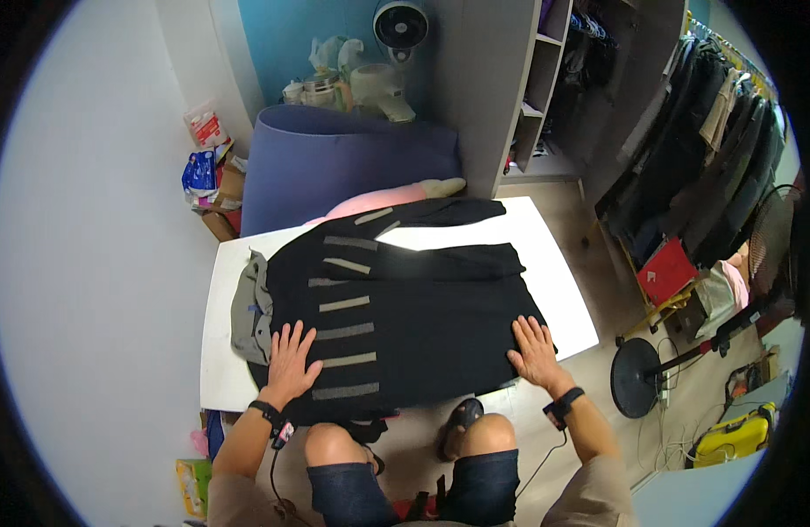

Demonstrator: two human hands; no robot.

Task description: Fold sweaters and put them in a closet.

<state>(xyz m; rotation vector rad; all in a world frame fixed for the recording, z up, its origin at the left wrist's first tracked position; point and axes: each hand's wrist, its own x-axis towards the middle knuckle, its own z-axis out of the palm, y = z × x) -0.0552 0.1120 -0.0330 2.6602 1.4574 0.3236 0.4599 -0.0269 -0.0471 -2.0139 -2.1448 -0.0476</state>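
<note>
A black long-sleeved garment (444,316) with gray and beige stripes across its chest lies spread on a white table (563,290). Its gray collar (250,316) points left, and one sleeve (444,212) stretches along the far side. My left hand (291,362) rests flat on the garment beside the collar, fingers spread. Near the hem at the right, my right hand (535,352) also lies flat with the thumb apart. Neither hand grips the cloth. The garment's near edge hangs over the table's near side.
A rolled blue mat (352,165) stands behind the table. Packages and boxes (210,178) are stacked at the back left, by the wall. To the right are a clothes rack (727,46), a black round stand base (635,378), loose cables and a yellow case (734,438).
</note>
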